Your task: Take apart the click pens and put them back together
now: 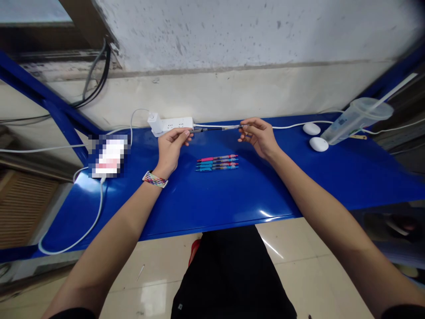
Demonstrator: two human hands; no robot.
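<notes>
Above the back of the blue table, my left hand (173, 148) pinches the dark barrel (198, 130) of a pen. My right hand (260, 136) has its fingertips closed on the other end of the pen's parts, a clear tip piece (232, 128). Between the hands a thin dark refill (214, 129) stretches level from one piece to the other. Below them, pink and blue pens (217, 164) lie side by side on the table, pointing left, touched by neither hand.
On the blue table (212, 199), a power strip (177, 124) with a charger stands behind my left hand. A blurred phone (110, 156) with a white cable lies left. Two white rounded objects (318, 144) and a clear cup (358, 119) with a straw are at the right.
</notes>
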